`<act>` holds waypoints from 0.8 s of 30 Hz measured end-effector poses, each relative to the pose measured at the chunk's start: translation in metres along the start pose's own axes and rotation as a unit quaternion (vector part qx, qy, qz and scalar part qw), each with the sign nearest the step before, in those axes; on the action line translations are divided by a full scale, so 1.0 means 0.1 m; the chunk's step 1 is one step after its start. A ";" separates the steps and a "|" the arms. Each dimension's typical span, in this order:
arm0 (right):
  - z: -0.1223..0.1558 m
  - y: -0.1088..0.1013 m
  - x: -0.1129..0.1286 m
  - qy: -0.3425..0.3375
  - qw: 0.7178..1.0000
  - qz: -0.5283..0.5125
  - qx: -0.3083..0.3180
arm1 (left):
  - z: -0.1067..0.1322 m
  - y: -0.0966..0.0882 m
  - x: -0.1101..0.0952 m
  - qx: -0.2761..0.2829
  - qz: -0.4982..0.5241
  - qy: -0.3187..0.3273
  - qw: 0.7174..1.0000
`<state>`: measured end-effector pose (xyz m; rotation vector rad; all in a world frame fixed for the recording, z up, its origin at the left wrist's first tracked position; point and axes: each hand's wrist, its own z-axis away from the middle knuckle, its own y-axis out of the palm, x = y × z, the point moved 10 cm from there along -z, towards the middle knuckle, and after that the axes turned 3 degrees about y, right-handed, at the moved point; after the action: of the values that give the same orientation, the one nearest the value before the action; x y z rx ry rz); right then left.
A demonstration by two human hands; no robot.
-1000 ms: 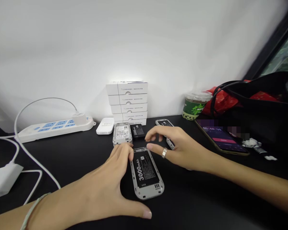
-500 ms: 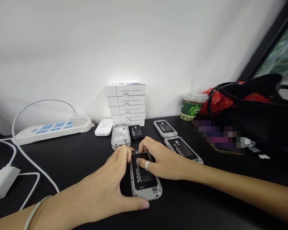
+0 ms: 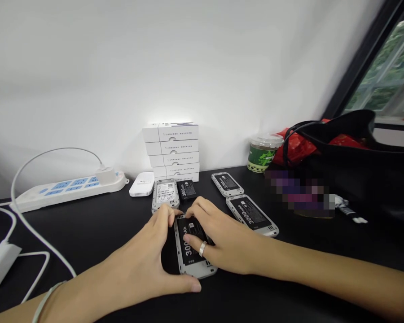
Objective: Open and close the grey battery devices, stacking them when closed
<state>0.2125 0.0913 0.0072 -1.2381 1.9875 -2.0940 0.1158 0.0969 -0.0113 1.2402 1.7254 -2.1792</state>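
On the black desk, my left hand (image 3: 144,255) wraps a grey device casing (image 3: 195,269) from the left, with fingertips at its far end and thumb at its near end. A black 3000mAh battery (image 3: 188,246) sits in that casing, partly hidden. My right hand (image 3: 218,242), wearing a silver ring, lies across the battery with its fingers pressing on it. Just beyond stands a casing with a white label (image 3: 165,195), next to a loose black battery (image 3: 187,189). Two more casings with batteries (image 3: 227,184) (image 3: 252,215) lie to the right.
A stack of white boxes (image 3: 175,150) stands against the wall. Left of it are a small white box (image 3: 142,184) and a white power strip (image 3: 67,190) with cables. To the right are a plastic drink cup (image 3: 264,152), a pixelated patch, and a black bag (image 3: 350,157).
My right hand has come down from above the casing onto the battery. The casing has turned slightly, and the whole view has shifted, with the desk items lower and further left.
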 end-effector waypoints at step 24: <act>-0.39 -0.58 -0.92 0.201 0.906 -0.364 -0.074 | 0.13 0.12 -0.04 0.036 0.032 -0.013 0.999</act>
<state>0.2843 0.1818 0.0123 -1.9578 2.0724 -2.7519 0.1182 0.0800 -0.0175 1.2600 1.5883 -2.2284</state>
